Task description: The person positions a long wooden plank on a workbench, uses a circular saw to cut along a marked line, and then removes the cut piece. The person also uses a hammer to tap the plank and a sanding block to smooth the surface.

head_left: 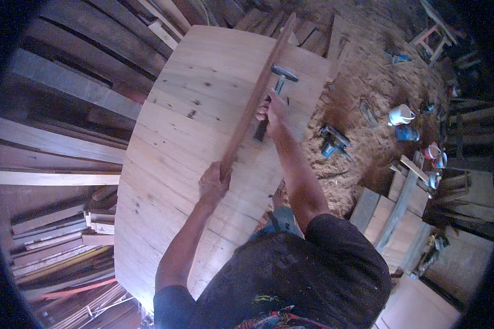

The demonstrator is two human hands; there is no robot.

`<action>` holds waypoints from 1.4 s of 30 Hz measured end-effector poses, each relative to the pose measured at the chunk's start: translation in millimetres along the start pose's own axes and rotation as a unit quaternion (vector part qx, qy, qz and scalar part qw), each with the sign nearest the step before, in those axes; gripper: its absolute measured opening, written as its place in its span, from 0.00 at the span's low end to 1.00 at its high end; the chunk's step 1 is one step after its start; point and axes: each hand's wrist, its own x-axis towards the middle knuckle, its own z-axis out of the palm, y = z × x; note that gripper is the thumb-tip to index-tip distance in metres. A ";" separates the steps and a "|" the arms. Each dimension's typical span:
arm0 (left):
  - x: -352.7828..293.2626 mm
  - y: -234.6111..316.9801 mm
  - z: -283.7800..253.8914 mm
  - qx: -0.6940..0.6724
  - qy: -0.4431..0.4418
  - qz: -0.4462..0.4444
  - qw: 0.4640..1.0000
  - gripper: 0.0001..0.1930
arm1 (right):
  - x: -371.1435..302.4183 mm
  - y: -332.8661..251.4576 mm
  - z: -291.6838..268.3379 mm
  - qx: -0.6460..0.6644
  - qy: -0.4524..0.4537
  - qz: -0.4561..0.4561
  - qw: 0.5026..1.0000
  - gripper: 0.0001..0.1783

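Observation:
A long, narrow wooden strip (247,118) lies across a broad panel of pale boards (170,148), running from my left hand to the panel's far edge. My left hand (214,182) is closed around the strip's near end. In my right hand (273,108) is a hammer (280,82), gripped by its dark handle just right of the strip. The hammer's metal head points away from me, above the panel. Several dark knots and marks show on the boards.
Stacked planks (60,142) fill the left side. To the right, sawdust covers the floor (362,82), where a blue power tool (332,143), a white bucket (401,115) and a blue container (406,134) stand. More boards (395,214) lie at the lower right.

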 end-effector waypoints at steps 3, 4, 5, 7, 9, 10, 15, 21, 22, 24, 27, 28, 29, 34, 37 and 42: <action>0.8 -3.1 -0.2 0.011 0.000 0.000 1.000 0.17 | 0.7 -5.9 -8.6 0.032 -0.001 0.008 0.999 0.17; -0.3 -4.1 1.1 0.014 -0.004 0.003 1.000 0.17 | -4.1 -2.9 1.4 0.080 0.036 -0.020 0.996 0.17; -1.6 -4.9 2.1 0.011 -0.007 0.000 1.000 0.17 | -8.0 1.3 8.5 0.127 0.072 -0.046 0.988 0.17; 1.1 -5.8 1.9 0.005 -0.012 -0.003 1.000 0.17 | -11.7 5.4 15.7 0.037 0.046 -0.003 0.998 0.16; 0.5 -7.6 2.4 0.014 -0.006 -0.010 1.000 0.17 | -8.4 3.4 11.7 -0.011 0.025 0.028 0.999 0.16; 0.9 -8.6 2.8 0.017 -0.001 -0.014 1.000 0.17 | -5.2 -3.9 3.3 -0.017 0.017 0.037 0.999 0.17; -1.1 -13.8 4.1 -0.006 -0.008 -0.001 1.000 0.20 | -4.8 3.0 9.6 0.006 0.061 -0.020 0.998 0.18; 4.8 -18.7 6.6 0.031 0.004 0.009 0.999 0.21 | 8.9 -7.9 5.6 0.003 0.086 -0.038 0.996 0.18; 5.4 -17.2 4.6 0.042 0.011 0.022 0.999 0.21 | 8.8 -3.5 7.3 -0.032 0.059 -0.022 0.997 0.18; 3.5 -12.5 1.0 0.025 0.003 0.000 1.000 0.21 | 7.8 0.4 7.0 -0.102 0.005 0.007 0.995 0.18; 4.9 -12.1 2.3 0.010 0.005 -0.031 0.999 0.21 | 9.1 -8.5 -6.3 -0.144 -0.027 0.063 0.987 0.19; 2.5 -14.6 3.2 0.007 0.008 -0.047 0.999 0.21 | -0.6 -3.9 -14.1 -0.167 0.002 0.033 0.985 0.20; 5.8 -12.3 1.8 0.006 0.011 -0.039 0.999 0.20 | -12.9 0.5 -20.6 -0.187 0.024 0.000 0.982 0.20; -19.4 -31.3 31.8 -0.003 0.075 0.014 0.997 0.23 | -91.3 32.0 -78.9 -0.241 0.022 -0.002 0.970 0.20; -63.6 1.5 -0.8 0.038 0.017 -0.044 0.998 0.31 | -139.6 29.4 -112.6 -0.249 0.083 -0.004 0.965 0.19; -146.9 -25.4 26.1 0.075 0.034 -0.089 0.993 0.38 | -171.5 27.3 -186.5 -0.298 0.079 -0.038 0.950 0.21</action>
